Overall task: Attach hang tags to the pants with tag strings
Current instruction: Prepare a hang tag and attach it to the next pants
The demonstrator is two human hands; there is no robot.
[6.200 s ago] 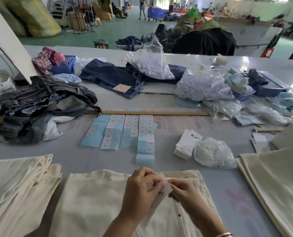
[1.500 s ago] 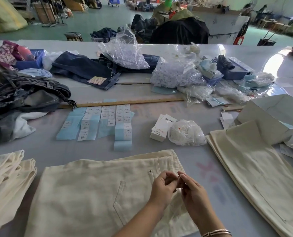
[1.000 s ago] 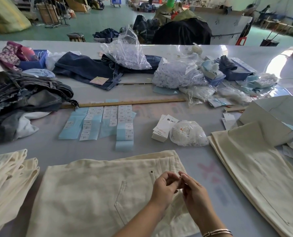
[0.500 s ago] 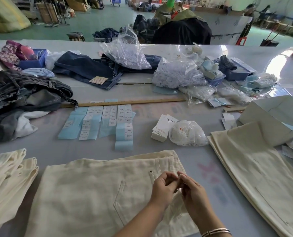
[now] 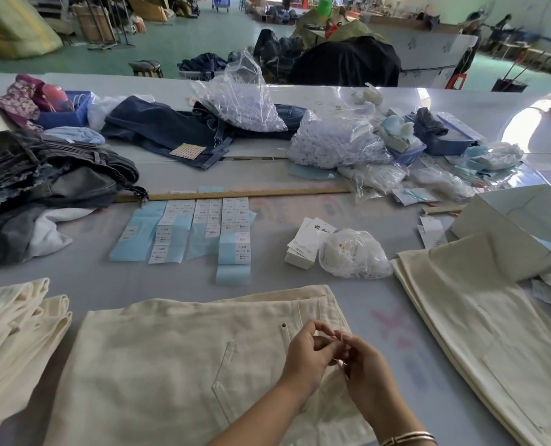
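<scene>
Item, nearest: my left hand (image 5: pixel 306 352) and my right hand (image 5: pixel 366 360), fingertips meeting above the waistband corner of the cream pants (image 5: pixel 177 358); fingers of both are curled toward one another as if pinching something fine between them, likely a tag string, though the string itself is too thin for me to make out, and no hang tag shows in either hand. The pants lie flat on the counter (image 5: pixel 367 304) directly under my hands, pocket side up, a small dark rivet (image 5: pixel 283 325) just beside my left fingers. Step in hand, by my judgement: working the string at the waistband, closing or threading it. The next move calls for a steady pinch and a check that the loop is locked before I let go. Item, left: a folded stack of cream pants (image 5: pixel 17 320). Item, right: another cream pair (image 5: pixel 480 320) laid out long. Item, middle distance: a stack of white hang tags (image 5: pixel 309 241) touching a clear bag of white strings (image 5: pixel 353 254); blue sheets of size stickers (image 5: pixel 190 230) in rows; a wooden ruler (image 5: pixel 251 193) beyond them. Item, far: dark denim (image 5: pixel 52 185) heaped at left, navy jeans (image 5: pixel 168 130), assorted plastic bags (image 5: pixel 335 140).
</scene>
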